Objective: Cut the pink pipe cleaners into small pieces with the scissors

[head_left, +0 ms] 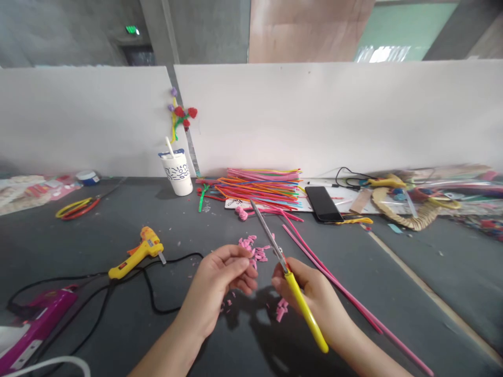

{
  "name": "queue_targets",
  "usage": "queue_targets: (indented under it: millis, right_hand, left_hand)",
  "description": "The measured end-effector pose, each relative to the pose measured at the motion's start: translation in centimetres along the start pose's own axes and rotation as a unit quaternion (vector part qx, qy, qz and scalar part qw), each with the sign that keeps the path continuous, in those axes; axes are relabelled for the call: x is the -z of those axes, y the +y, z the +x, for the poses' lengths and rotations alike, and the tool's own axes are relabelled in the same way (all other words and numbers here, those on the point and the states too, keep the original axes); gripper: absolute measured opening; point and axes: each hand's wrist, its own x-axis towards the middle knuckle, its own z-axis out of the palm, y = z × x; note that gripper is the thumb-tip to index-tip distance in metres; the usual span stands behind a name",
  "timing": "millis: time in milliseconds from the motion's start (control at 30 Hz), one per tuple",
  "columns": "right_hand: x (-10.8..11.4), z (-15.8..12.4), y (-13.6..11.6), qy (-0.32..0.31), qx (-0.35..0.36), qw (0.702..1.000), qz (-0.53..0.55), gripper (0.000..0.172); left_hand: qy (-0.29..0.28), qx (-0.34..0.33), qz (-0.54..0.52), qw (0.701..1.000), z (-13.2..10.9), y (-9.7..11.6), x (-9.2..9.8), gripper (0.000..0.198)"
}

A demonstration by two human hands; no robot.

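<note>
My right hand (308,290) is closed around a pair of scissors (302,303) with yellow handles, the blades pointing up and away to the left. Beside it, my left hand (228,272) is held above the table with thumb and fingers curled together; anything between them is too small or hidden to make out. Just past my left fingertips lies a pile of short pink pipe cleaner pieces (259,255). A few more pink pieces (282,309) rest beneath my hands. Long pink pipe cleaners (326,269) stretch across the table to the right of the scissors.
At the back lies a bundle of coloured pipe cleaners (259,188), with a phone (324,204) to its right. A white cup (177,173) stands behind a yellow glue gun (137,254). Black cables and a purple power strip (43,324) occupy the left; other scissors (78,208) lie farther back.
</note>
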Motion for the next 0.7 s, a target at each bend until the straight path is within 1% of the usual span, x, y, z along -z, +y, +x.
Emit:
queue_targets:
  millis: [67, 133, 233, 300, 367, 500, 600, 700]
  right_hand:
    - [-0.1, -0.1, -0.3, -0.022, -0.026, 0.998, 0.061, 0.015]
    - [-0.2, -0.3, -0.5, -0.037, -0.036, 0.994, 0.096, 0.012]
    - [-0.2, -0.5, -0.6, -0.05, -0.015, 0.992, 0.116, 0.009]
    - [-0.1, -0.6, -0.6, -0.053, 0.008, 0.992, 0.115, 0.01]
    - [-0.1, -0.7, -0.6, -0.056, 0.023, 0.992, 0.11, 0.01]
    - [-0.2, -0.7, -0.6, -0.057, 0.023, 0.991, 0.116, 0.011]
    - [-0.3, -0.7, -0.7, -0.029, 0.003, 0.99, 0.135, 0.013]
    - [-0.4, -0.7, -0.6, -0.001, -0.03, 0.988, 0.15, 0.015]
  left_hand:
    - [-0.037, 0.011, 0.043, 0.998, 0.0, -0.6, -0.4, 0.007]
    - [-0.067, 0.02, 0.065, 0.995, 0.0, -1.2, -0.8, 0.007]
    - [-0.112, 0.03, 0.07, 0.991, 0.0, -1.7, -1.2, 0.006]
    - [-0.125, 0.031, 0.071, 0.989, 0.0, -1.8, -1.3, 0.005]
    - [-0.123, 0.027, 0.073, 0.989, -0.1, -1.9, -1.3, 0.005]
    - [-0.107, 0.02, 0.067, 0.992, -0.1, -1.8, -1.3, 0.007]
    - [-0.082, 0.023, 0.041, 0.996, -0.2, -1.7, -1.5, 0.012]
    - [-0.074, 0.032, 0.017, 0.997, -0.2, -1.9, -1.7, 0.014]
